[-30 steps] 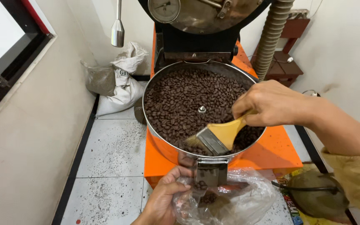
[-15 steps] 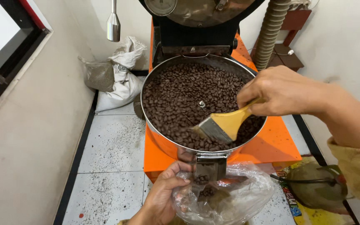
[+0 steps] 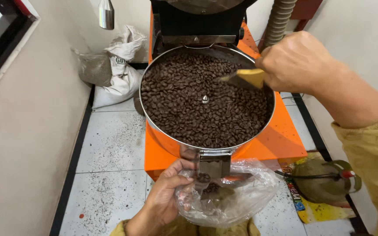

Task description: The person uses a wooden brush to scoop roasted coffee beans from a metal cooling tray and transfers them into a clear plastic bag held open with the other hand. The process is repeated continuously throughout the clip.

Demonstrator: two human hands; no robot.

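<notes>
A round steel cooling tray (image 3: 152, 124) full of dark roasted coffee beans (image 3: 189, 105) sits on an orange roaster base (image 3: 281, 142). My right hand (image 3: 300, 61) grips a flat wooden-handled brush (image 3: 243, 78), whose bristles rest on the beans at the tray's right rim. Below the tray's small front chute (image 3: 214, 164), my left hand (image 3: 167, 192) holds a clear plastic bag (image 3: 232, 196) open at its mouth. A few beans lie inside the bag.
White and clear sacks (image 3: 114, 70) lean against the wall at the back left. A ribbed duct (image 3: 278, 19) rises at the back right. A green fan-like object (image 3: 324, 179) lies on the tiled floor (image 3: 110, 144) at right. Bean chaff speckles the tiles.
My right hand has carried the brush from the tray's front edge up to its right side. My left hand keeps the bag under the chute. The camera has moved closer.
</notes>
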